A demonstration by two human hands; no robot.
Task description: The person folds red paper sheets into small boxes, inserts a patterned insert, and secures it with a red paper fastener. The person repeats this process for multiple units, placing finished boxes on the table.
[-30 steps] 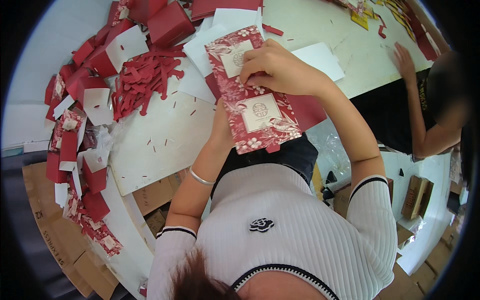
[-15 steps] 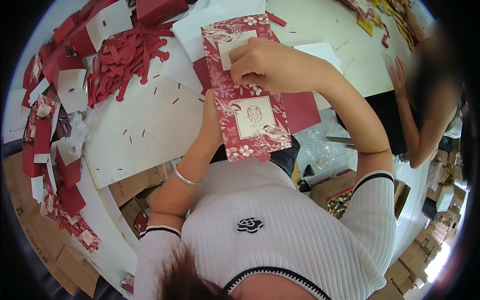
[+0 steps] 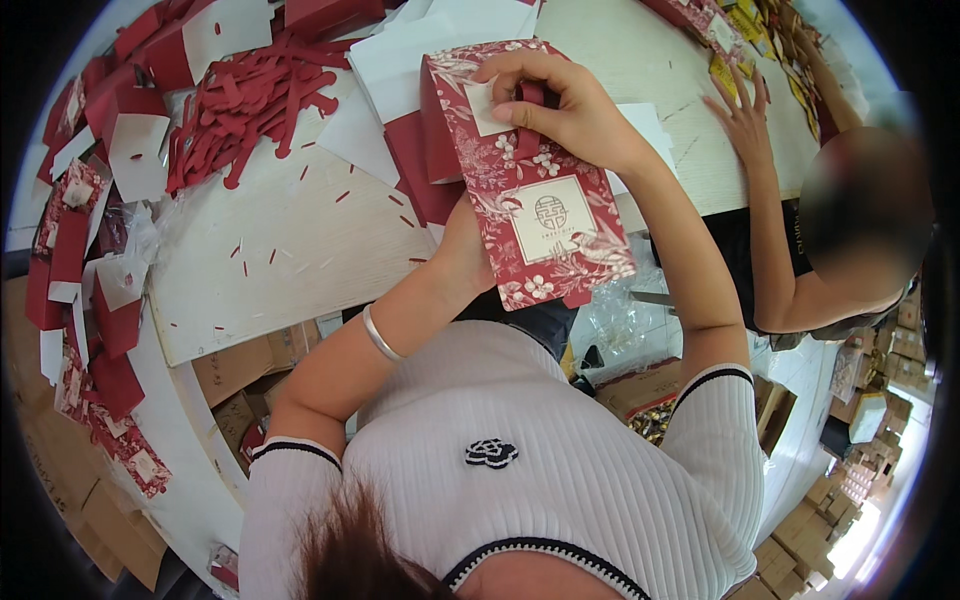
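A red-and-cream floral gift box (image 3: 590, 220), with a pale label panel and a bird print, is held tilted above the table's near edge. My left hand (image 3: 468, 245) grips it from the left; its fingers are hidden behind the box. Over the box's upper part, my right hand (image 3: 565, 108) is curled with thumb and fingers round a red strap (image 3: 527, 143). That strap runs down onto the printed face. Whether its lower end is fixed in the box I cannot tell.
Red straps (image 3: 245, 110) lie heaped at the upper left beside red boxes (image 3: 135, 105). White sheets (image 3: 400, 65) and red card (image 3: 405, 150) lie behind the held box. Red scraps dot the white table (image 3: 250, 320). At right, a co-worker's hand (image 3: 745, 120) is near yellow packets (image 3: 745, 20).
The box has shifted right and turned slightly, showing its red left side. My right hand has risen, and a red strap now shows in its fingers. The co-worker's hand has moved up and left.
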